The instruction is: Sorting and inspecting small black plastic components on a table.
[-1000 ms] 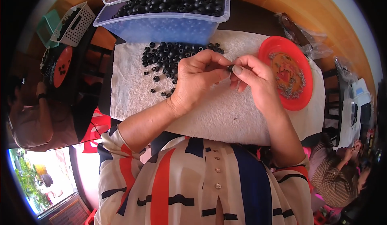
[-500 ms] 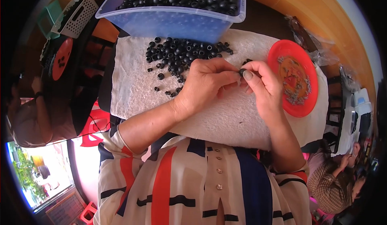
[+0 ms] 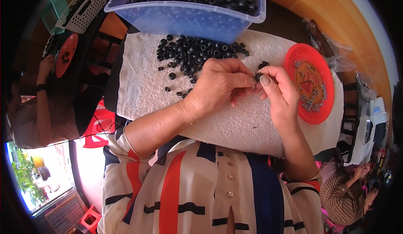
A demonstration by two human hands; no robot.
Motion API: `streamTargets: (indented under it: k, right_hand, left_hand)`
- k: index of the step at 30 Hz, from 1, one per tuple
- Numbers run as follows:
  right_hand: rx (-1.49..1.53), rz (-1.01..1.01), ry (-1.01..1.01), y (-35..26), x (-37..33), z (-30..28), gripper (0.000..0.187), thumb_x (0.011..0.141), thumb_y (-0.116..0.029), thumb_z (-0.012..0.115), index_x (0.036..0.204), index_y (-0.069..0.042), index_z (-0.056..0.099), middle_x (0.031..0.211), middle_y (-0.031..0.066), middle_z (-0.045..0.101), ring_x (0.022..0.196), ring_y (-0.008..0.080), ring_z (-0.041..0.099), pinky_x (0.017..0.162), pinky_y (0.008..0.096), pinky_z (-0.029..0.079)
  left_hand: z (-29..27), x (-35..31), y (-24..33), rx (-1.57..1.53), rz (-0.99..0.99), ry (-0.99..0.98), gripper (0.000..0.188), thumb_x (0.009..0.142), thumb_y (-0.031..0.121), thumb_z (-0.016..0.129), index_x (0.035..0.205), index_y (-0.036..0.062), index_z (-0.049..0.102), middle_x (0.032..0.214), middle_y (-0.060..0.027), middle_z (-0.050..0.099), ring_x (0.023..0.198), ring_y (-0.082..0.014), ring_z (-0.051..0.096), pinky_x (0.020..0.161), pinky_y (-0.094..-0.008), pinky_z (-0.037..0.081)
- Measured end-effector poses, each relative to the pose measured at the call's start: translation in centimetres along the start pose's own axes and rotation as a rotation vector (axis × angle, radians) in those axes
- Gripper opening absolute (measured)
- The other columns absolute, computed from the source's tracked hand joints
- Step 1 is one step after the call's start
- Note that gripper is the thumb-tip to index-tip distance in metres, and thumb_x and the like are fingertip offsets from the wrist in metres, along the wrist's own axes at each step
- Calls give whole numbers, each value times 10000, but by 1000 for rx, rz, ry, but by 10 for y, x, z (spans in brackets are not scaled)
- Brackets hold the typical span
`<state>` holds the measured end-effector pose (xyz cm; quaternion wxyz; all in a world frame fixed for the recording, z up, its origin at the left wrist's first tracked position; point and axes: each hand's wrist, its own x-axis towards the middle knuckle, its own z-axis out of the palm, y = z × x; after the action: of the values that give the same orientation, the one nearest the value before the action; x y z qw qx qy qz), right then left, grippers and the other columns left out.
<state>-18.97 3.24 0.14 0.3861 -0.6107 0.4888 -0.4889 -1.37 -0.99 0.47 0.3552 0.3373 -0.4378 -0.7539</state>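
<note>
Black and rounded, the small piece (image 3: 258, 77) is pinched between the thumb and fingers of the right hand (image 3: 282, 90); the left hand (image 3: 218, 81) has its thumb and forefinger drawn together against it, above the pale towel (image 3: 151, 97). Since a second ago the hold has hardly altered; mostly our view has shifted, sliding the blue-tinted container (image 3: 180, 20) rightward. A small dark cluster (image 3: 263, 65) now shows just beyond the right hand, which earlier blocked that area. We judge that the handling remains on one piece, held up between the loose heap (image 3: 189, 51) and the red plate (image 3: 330, 83) with its silvery bits (image 3: 312, 104). At far left, a co-worker's hand (image 3: 47, 64) has come up beside another red plate (image 3: 63, 69).

We cannot tell whether the left fingertips grip the piece or something of their own (a tiny bit would vanish there), and its far side is hidden. The container's top is cut off by the upper edge, and the person (image 3: 342, 194) at right is too small to read clearly.
</note>
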Motion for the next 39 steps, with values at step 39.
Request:
streamTargets:
  k: [39]
  right_hand:
    - [-313, -287, 30, -12, -1, -2, 75, 936, -29, 587, 995, 11, 567, 818, 79, 595, 698, 134, 581, 621, 261, 464]
  left_hand:
    - [-3, 6, -3, -257, -110, -64, 112, 837, 64, 621, 890, -34, 614, 743, -125, 655, 595, -158, 635, 393, -267, 474]
